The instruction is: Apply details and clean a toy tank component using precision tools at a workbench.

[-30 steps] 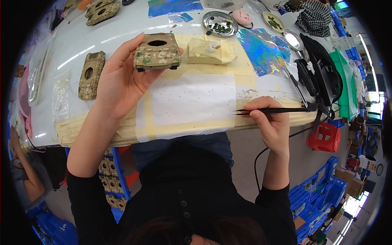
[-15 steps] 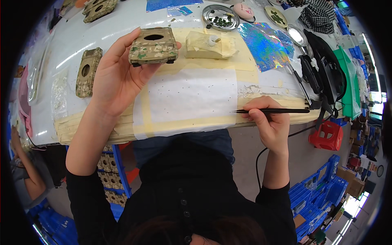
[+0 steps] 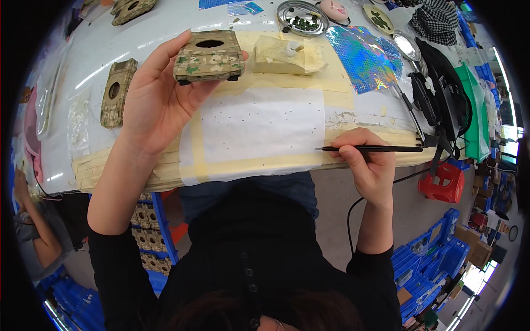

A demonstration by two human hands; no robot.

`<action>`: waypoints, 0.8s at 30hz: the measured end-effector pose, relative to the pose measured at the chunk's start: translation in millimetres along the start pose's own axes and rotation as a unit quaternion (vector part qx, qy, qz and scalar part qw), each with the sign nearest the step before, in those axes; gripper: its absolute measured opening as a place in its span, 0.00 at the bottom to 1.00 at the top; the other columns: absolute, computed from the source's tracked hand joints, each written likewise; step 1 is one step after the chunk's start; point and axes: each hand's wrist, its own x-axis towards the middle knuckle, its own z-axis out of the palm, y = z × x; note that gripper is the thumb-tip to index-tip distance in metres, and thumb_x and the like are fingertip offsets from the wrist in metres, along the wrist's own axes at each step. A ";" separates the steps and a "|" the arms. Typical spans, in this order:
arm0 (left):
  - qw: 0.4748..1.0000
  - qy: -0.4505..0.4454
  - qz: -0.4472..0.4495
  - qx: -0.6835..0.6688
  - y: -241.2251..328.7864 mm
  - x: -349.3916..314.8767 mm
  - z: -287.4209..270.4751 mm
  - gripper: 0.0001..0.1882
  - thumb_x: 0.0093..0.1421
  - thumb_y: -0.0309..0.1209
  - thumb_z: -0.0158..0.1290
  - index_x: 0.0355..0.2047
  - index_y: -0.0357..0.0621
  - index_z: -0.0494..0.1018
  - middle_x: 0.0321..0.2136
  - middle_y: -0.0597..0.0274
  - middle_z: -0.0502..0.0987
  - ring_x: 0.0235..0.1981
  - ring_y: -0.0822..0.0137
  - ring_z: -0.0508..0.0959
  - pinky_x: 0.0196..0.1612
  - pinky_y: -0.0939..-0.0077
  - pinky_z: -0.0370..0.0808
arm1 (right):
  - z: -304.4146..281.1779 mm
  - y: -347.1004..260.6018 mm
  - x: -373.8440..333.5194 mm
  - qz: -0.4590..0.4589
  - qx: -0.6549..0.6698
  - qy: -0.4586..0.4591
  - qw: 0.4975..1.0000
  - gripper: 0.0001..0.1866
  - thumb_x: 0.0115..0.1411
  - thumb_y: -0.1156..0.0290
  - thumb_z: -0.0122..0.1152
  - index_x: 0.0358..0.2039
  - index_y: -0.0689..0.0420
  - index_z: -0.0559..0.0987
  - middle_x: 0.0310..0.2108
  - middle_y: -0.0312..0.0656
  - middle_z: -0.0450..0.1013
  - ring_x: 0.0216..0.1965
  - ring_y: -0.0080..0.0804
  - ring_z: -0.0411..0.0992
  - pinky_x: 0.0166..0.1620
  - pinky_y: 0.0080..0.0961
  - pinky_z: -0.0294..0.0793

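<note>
My left hand (image 3: 157, 94) holds up a camouflage-patterned model vehicle hull (image 3: 208, 59), which has a round hole in its top. Its fingers wrap the sides of the hull. Lower on the right, my right hand (image 3: 367, 165) pinches a pair of thin black tweezers (image 3: 386, 148), tips pointing left. Those tips hover at the right edge of a white sheet (image 3: 254, 124) strewn with tiny dark specks. Whether anything sits between the tips is too small to tell. A second camouflage hull (image 3: 118, 92) lies on the table left of my left hand.
Behind the sheet stands a tape-covered block (image 3: 287, 56) with a small white cup (image 3: 292, 49). Farther back are a round metal dish (image 3: 301, 27) of dark green bits and shiny holographic film (image 3: 361, 60). A black bag (image 3: 441, 83) and green tray (image 3: 479, 110) are right; a co-worker's arm (image 3: 44, 231) shows left.
The view has shifted slightly. Both hands keep their holds on the hull and the tweezers, with hardly any movement over the table.
</note>
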 end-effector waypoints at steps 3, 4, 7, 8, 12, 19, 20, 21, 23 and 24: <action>1.000 -0.019 -0.004 -0.002 0.7 0.0 -2.4 0.27 0.67 0.36 0.33 0.55 0.19 0.52 0.52 0.25 0.59 0.49 0.49 0.72 0.43 0.77 0.81 | 0.7 -0.6 -0.5 0.003 0.011 0.003 1.000 0.04 0.58 0.76 0.58 0.31 0.64 0.77 0.26 0.37 0.73 0.29 0.20 0.69 0.33 0.16 0.68; 1.000 -0.015 -0.003 -0.001 0.4 -0.1 -2.1 0.27 0.67 0.36 0.33 0.55 0.19 0.52 0.52 0.25 0.59 0.49 0.49 0.72 0.43 0.77 0.81 | 0.9 -0.6 -0.7 0.005 0.015 0.004 1.000 0.04 0.58 0.76 0.58 0.31 0.64 0.77 0.26 0.37 0.73 0.29 0.20 0.69 0.33 0.16 0.68; 1.000 -0.005 -0.003 0.003 0.6 0.0 -0.2 0.27 0.67 0.36 0.33 0.55 0.19 0.52 0.52 0.25 0.59 0.49 0.49 0.72 0.42 0.77 0.81 | 0.9 0.0 -0.5 -0.004 0.014 0.006 1.000 0.04 0.57 0.76 0.59 0.30 0.64 0.77 0.26 0.37 0.73 0.28 0.20 0.69 0.33 0.16 0.68; 1.000 -0.002 -0.005 0.003 1.1 0.1 0.2 0.28 0.67 0.36 0.33 0.55 0.19 0.52 0.52 0.25 0.59 0.49 0.49 0.72 0.42 0.77 0.81 | 0.4 1.4 -0.4 -0.016 0.009 0.006 1.000 0.05 0.57 0.76 0.60 0.30 0.64 0.77 0.26 0.38 0.74 0.28 0.21 0.70 0.33 0.16 0.68; 1.000 -0.006 -0.006 -0.003 0.9 0.4 -0.6 0.28 0.67 0.37 0.34 0.55 0.19 0.52 0.53 0.25 0.59 0.49 0.49 0.72 0.42 0.76 0.81 | -0.4 2.1 2.5 -0.163 -0.082 0.010 0.983 0.07 0.53 0.74 0.63 0.30 0.63 0.78 0.26 0.41 0.75 0.26 0.27 0.71 0.31 0.19 0.69; 1.000 0.012 -0.008 0.010 0.0 -0.1 -1.4 0.28 0.67 0.37 0.34 0.55 0.20 0.52 0.52 0.26 0.59 0.50 0.49 0.72 0.43 0.77 0.80 | 14.0 -11.2 11.2 -0.443 -0.319 0.042 0.837 0.08 0.52 0.66 0.64 0.28 0.56 0.77 0.27 0.38 0.75 0.23 0.27 0.73 0.22 0.18 0.70; 1.000 0.014 -0.007 0.012 0.0 0.4 -0.8 0.28 0.67 0.37 0.34 0.55 0.20 0.52 0.52 0.26 0.60 0.50 0.49 0.72 0.43 0.77 0.80 | 16.5 -13.9 9.9 -0.458 -0.337 0.046 0.821 0.08 0.53 0.66 0.64 0.29 0.56 0.76 0.28 0.38 0.75 0.24 0.27 0.73 0.23 0.18 0.70; 1.000 0.017 -0.006 0.015 -0.1 0.9 -0.1 0.28 0.67 0.37 0.34 0.55 0.20 0.52 0.52 0.26 0.60 0.49 0.49 0.72 0.43 0.77 0.80 | 18.9 -17.0 8.2 -0.473 -0.356 0.051 0.805 0.09 0.53 0.65 0.64 0.29 0.55 0.76 0.28 0.38 0.75 0.24 0.26 0.73 0.23 0.17 0.70; 0.999 0.031 0.003 0.028 -0.8 -0.7 -0.1 0.28 0.67 0.38 0.34 0.55 0.21 0.53 0.52 0.26 0.61 0.49 0.50 0.73 0.42 0.78 0.80 | 24.7 -22.7 6.5 -0.474 -0.384 0.045 0.791 0.08 0.55 0.65 0.62 0.30 0.53 0.74 0.30 0.36 0.76 0.26 0.25 0.74 0.25 0.17 0.72; 0.999 0.038 0.008 0.035 -1.0 -1.7 0.5 0.28 0.67 0.38 0.34 0.55 0.21 0.53 0.52 0.26 0.61 0.49 0.50 0.73 0.42 0.78 0.81 | 27.6 -24.5 6.0 -0.475 -0.391 0.044 0.787 0.08 0.55 0.65 0.62 0.30 0.53 0.74 0.30 0.35 0.76 0.27 0.25 0.74 0.26 0.16 0.72</action>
